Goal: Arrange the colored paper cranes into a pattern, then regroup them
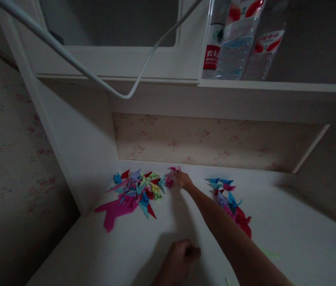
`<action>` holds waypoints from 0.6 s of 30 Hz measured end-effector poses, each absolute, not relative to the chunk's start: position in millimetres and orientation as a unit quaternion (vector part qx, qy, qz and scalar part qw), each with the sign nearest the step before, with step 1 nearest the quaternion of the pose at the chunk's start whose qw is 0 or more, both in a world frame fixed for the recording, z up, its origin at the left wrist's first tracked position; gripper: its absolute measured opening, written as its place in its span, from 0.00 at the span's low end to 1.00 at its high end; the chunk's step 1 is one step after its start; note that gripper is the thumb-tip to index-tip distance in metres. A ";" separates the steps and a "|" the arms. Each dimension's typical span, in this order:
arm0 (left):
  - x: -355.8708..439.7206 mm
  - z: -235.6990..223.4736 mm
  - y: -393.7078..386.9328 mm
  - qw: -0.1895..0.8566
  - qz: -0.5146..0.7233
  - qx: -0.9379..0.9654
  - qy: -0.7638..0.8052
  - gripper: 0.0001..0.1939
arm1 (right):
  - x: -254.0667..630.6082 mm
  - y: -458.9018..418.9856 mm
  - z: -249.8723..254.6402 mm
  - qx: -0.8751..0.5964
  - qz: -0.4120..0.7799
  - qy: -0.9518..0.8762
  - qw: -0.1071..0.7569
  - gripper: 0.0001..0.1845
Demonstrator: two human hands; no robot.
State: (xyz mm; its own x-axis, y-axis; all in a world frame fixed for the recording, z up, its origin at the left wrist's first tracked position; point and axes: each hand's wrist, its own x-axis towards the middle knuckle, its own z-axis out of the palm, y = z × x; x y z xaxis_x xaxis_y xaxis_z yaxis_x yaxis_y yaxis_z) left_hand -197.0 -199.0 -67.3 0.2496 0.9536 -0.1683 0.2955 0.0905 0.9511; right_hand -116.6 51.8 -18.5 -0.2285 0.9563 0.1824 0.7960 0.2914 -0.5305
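Observation:
My right hand [183,179] reaches to the back of the white desk, its fingers closed on a small pink folded-paper crane [174,169]. Just left of it lies a heap of folded-paper cranes [139,186] in pink, blue, red, yellow and green. Nearer the front, my left hand [182,254] hovers with its fingers curled in, and nothing shows sticking out of it. A second, smaller group of paper cranes [230,200], blue, purple and red, lies to the right, partly behind my right forearm.
A flat pink paper piece [116,212] lies at the front of the left heap. Overhead, a white cable [105,85] hangs before the shelf [275,85], where plastic bottles [236,43] stand. A side panel [81,159] bounds the desk [102,254] on the left.

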 end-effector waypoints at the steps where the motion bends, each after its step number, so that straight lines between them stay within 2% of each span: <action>1: -197.1 -68.3 -199.2 0.514 0.321 0.600 0.522 0.13 | -114.0 48.9 -13.7 -0.573 0.169 -0.759 0.260 0.18; 6: -196.9 -68.0 -201.8 0.494 0.349 0.618 0.502 0.16 | -96.3 9.0 12.2 -0.540 0.191 -0.735 0.361 0.19; 11: -195.2 -65.6 -203.1 0.475 0.360 0.625 0.503 0.17 | -58.9 -72.5 18.6 -0.508 0.225 -0.710 0.432 0.20; 15: -194.2 -62.9 -204.9 0.472 0.396 0.620 0.486 0.18 | -21.7 -140.1 6.7 -0.471 0.372 -0.612 0.514 0.15; 18: -191.3 -59.9 -208.2 0.515 0.402 0.575 0.492 0.19 | 0.2 -179.6 -7.4 -0.450 0.460 -0.553 0.529 0.14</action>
